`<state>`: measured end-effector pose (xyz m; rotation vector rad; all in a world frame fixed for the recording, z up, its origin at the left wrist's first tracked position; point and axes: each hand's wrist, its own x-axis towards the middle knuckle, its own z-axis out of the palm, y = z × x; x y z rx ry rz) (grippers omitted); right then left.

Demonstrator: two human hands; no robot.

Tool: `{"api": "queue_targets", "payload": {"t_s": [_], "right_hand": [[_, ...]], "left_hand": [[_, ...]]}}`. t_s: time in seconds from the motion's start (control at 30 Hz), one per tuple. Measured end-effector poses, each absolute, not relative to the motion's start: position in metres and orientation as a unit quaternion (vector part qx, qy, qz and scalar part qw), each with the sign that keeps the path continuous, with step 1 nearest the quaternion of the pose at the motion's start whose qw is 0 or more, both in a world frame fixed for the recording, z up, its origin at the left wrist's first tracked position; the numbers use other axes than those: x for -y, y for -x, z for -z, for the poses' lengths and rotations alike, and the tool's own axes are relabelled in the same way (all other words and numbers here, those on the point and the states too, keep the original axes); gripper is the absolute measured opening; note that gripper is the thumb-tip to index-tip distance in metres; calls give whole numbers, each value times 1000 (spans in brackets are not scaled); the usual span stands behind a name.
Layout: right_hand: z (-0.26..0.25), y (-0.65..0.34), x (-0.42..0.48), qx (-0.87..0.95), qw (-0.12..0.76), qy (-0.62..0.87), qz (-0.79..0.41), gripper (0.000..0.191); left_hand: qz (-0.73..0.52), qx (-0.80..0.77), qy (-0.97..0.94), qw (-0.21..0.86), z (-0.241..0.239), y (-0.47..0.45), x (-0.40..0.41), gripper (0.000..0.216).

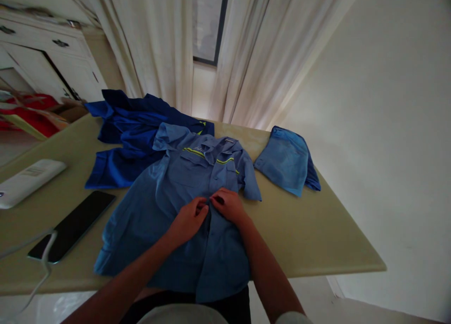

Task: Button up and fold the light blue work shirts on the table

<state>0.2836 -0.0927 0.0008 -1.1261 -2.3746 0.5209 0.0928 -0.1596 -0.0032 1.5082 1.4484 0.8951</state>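
Observation:
A blue short-sleeved work shirt (183, 173) with yellow-green stripes across the chest lies face up on the table, its collar away from me and its hem hanging over the near edge. At the middle of its front opening, my left hand (192, 216) pinches one edge of the cloth. Close beside it, my right hand (227, 202) pinches the other edge, thumb and fingers together. The fingertips of both hands nearly meet there; any button between them is hidden. Above the hands the placket runs up to the collar.
Darker blue garments (123, 131) lie heaped at the back left, partly under the shirt. A folded blue garment (285, 159) sits at the right. On the left are a black phone (77, 223) with a white cable (47, 253) over it and a white device (31, 180). The table (317, 239) has a near edge before me.

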Motion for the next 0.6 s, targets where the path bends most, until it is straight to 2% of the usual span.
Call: {"api": "queue_targets", "payload": {"t_s": [0.1, 0.2, 0.3, 0.4, 0.6], "right_hand": [[-1, -295, 91, 854, 247, 377, -258, 11], [-3, -305, 88, 853, 243, 360, -288, 8], [-4, -306, 91, 855, 236, 372, -275, 10], [-5, -303, 96, 864, 213, 376, -259, 11], [-8, -301, 102, 872, 183, 396, -224, 10]], "left_hand": [[-332, -578, -588, 457, 2, -94, 125, 33], [-375, -580, -550, 469, 1, -106, 98, 33], [-427, -584, -563, 398, 0, -119, 93, 32], [-413, -576, -624, 328, -2, -124, 104, 29], [-383, -577, -639, 333, -7, -120, 111, 34]]}}
